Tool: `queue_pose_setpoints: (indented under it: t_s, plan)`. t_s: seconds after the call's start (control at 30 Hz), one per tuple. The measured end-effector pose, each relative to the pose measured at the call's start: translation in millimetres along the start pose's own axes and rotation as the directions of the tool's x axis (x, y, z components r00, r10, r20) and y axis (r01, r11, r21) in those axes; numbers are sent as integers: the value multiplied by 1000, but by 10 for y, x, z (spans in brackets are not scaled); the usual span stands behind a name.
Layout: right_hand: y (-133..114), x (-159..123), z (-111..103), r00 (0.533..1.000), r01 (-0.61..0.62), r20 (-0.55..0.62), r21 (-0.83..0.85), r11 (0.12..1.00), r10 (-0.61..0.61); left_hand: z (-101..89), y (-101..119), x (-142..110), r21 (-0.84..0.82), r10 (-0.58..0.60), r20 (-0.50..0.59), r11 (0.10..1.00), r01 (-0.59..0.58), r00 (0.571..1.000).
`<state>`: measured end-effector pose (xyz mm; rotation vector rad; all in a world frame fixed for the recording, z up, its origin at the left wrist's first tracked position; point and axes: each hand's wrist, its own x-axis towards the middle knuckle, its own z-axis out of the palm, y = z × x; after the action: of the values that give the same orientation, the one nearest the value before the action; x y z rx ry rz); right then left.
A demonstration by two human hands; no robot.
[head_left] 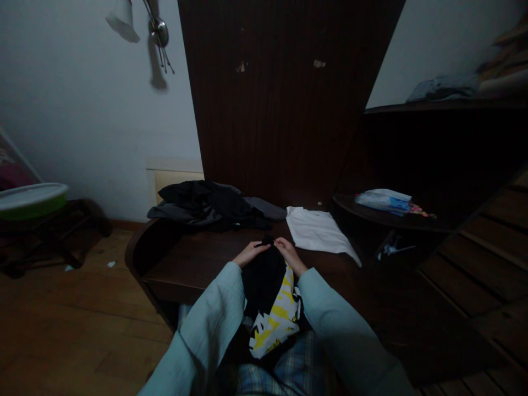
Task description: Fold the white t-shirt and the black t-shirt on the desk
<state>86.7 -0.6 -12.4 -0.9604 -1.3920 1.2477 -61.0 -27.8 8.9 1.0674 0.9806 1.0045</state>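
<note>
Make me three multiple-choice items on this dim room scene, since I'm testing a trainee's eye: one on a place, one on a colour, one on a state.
1. Where does the folded white cloth lie?
A. On the dark wooden surface, right of the hands
B. On the floor
C. In the green basin

2. What colours show on the printed part of the black garment that the hands hold?
A. Red and blue
B. Yellow and white
C. Green and pink

3. How do the left hand and right hand stand?
A. Both flat on the wood
B. One raised overhead
C. Both pinching the garment's top edge

Answers: 1 A, it rests on the wood beside the right hand. 2 B, the yellow and white print shows between the sleeves. 3 C, both sets of fingers close on the cloth.
</note>
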Motion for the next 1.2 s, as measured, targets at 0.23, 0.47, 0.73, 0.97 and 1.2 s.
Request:
queue_pose_setpoints:
  t_s: [0.23, 0.47, 0.73, 0.97, 1.2]
  plan:
    - [-78, -32, 5, 986, -153, 88, 117, 981, 143, 3, -12, 18, 12, 25, -112, 1000, -24, 993]
    - [-167, -86, 0, 975, -199, 129, 163, 966, 179, -60, -26, 86, -12, 206, -303, 976, -220, 930]
    - [-189, -85, -22, 985, -158, -26, 236, 959, 169, -129, -54, 125, 22, 265, -436, 959, -284, 860]
    - [-90, 10, -150, 969, 76, -246, 434, 898, 37, -225, -6, 125, 74, 315, -551, 941, -331, 773]
    - [-116, 52, -257, 950, 111, -300, 580, 807, 86, -337, 26, 114, 305, 454, -455, 888, -345, 766]
